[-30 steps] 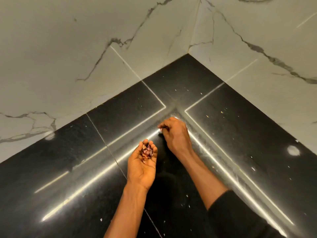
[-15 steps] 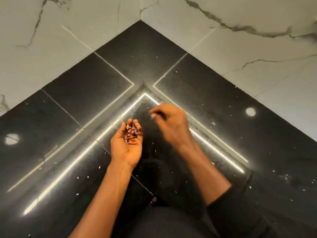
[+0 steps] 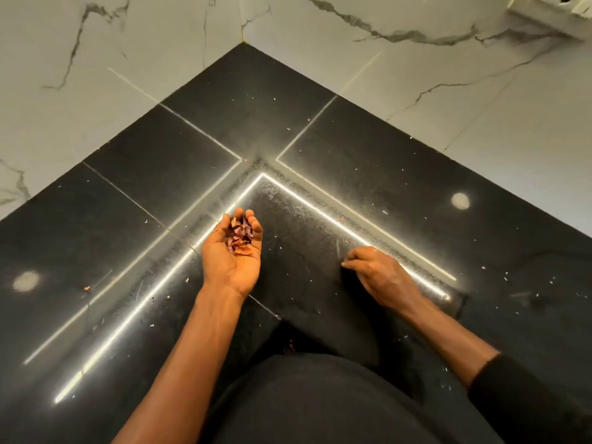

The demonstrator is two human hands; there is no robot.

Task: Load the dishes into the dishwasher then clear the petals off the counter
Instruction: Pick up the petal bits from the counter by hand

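My left hand (image 3: 232, 254) is cupped palm up over the black counter (image 3: 160, 174), holding a small heap of dried reddish petals (image 3: 241, 237). My right hand (image 3: 379, 277) rests low on the counter to the right, fingers curled with the tips pinched together against the surface; whether a petal is between them I cannot tell. Tiny petal bits and crumbs lie scattered on the counter, one reddish bit (image 3: 87, 287) at the left and several pale specks (image 3: 506, 278) at the right. No dishes or dishwasher are in view.
The counter forms an inside corner against white marble walls (image 3: 416, 75). A white socket plate (image 3: 554, 8) sits on the wall at top right. Bright strip-light reflections cross the counter. My dark-clothed body fills the bottom edge.
My right hand has moved away from the left hand, down and to the right along the counter. My left hand still cups the petals. The view has tilted toward me.
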